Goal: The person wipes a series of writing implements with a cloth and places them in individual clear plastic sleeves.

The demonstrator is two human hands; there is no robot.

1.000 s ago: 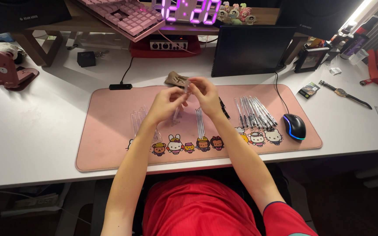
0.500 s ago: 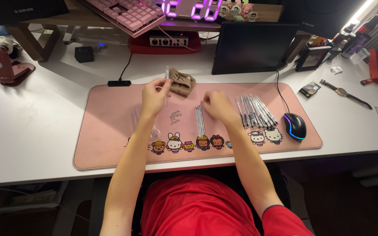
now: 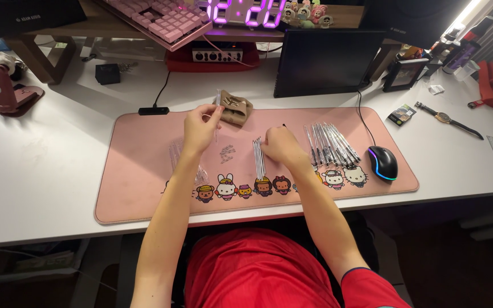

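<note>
Left hand (image 3: pixel 201 128) pinches a clear tube (image 3: pixel 217 108); right hand (image 3: pixel 281 145) closed at centre refills (image 3: pixel 258 158). Risk: small springs (image 3: pixel 226 153) scatter if brushed.

Bright, even desk light from the upper right — sharp centre, soft shadows, wide-angle bending at edges.

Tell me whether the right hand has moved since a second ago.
Yes. The right hand has separated from the left hand and dropped toward the near edge of the pink desk mat, now beside the bundle of thin rods.
</note>
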